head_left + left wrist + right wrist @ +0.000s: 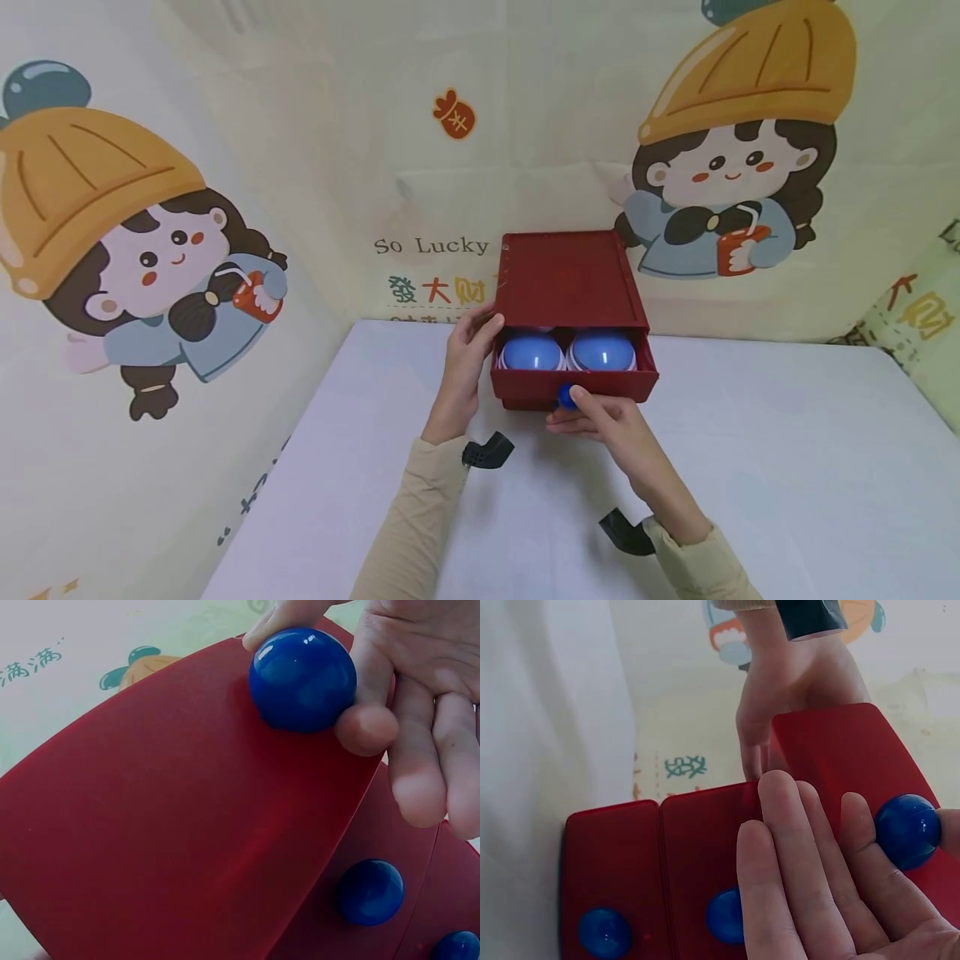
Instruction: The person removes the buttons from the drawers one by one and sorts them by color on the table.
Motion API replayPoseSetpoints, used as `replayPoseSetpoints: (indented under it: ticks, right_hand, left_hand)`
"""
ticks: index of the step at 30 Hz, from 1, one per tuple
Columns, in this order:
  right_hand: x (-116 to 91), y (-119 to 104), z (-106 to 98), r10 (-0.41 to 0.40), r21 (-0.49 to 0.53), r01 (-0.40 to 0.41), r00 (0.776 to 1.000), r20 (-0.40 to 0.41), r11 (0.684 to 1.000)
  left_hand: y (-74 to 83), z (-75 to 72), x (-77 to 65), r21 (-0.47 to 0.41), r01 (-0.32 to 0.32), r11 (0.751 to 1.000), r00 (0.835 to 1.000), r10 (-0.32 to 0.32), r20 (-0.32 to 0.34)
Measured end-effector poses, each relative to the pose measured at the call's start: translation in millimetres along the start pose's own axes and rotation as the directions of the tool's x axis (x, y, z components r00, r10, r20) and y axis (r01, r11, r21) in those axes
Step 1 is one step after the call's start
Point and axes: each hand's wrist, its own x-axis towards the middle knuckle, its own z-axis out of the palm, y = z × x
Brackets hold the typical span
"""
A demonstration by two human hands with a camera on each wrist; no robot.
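A red chest of drawers (573,279) stands at the back of the table, its top drawer (532,386) pulled out. Inside sit two round things with shiny blue domed tops and pale rims, one at left (531,352) and one at right (602,350). My right hand (618,429) pinches the drawer's round blue knob (302,680) between thumb and forefinger, the other fingers extended below. At the chest's left side, my left hand (467,358) rests with its thumb by the upper front corner. Lower drawers carry blue knobs too, one in the middle (371,892) and another below (605,933).
The white table (787,467) extends to both sides and in front of the chest. A printed cloth (525,158) with cartoon figures hangs close behind. Black curved pieces are at the left wrist (489,451) and right wrist (627,533).
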Motion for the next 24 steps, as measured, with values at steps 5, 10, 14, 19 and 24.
replayPoseSetpoints:
  ticks: [5, 10, 14, 19, 24]
  right_hand:
    - [-2.3, 0.2, 1.1, 0.018, -0.001, -0.018, 1.0, -0.002, 1.0]
    - [-6.2, 0.1, 2.4, 0.024, 0.001, -0.024, 1.0, -0.007, 1.0]
    - [-8.1, 0.6, 4.3, 0.025, 0.0, -0.025, 1.0, -0.009, 1.0]
    - [-11.2, 0.3, 5.4, 0.026, -0.01, -0.026, 0.999, -0.021, 1.0]
    - [-13.8, 0.3, 4.7, 0.034, -0.012, -0.034, 0.999, -0.023, 0.999]
  left_hand:
    - [-0.8, -0.7, 0.0, 0.006, 0.001, 1.0, 1.0, -0.001, -0.005]
    - [-1.1, -1.8, 0.3, 0.003, -0.005, 1.0, 1.0, 0.005, 0.002]
    - [-1.9, -4.0, 1.6, 0.004, -0.013, 1.0, 1.0, 0.013, 0.004]
    - [-3.3, -4.9, 3.3, 0.004, -0.017, 1.0, 1.0, 0.016, 0.016]
    - [-2.7, -4.3, 2.3, 0.002, -0.016, 1.0, 0.999, 0.016, 0.027]
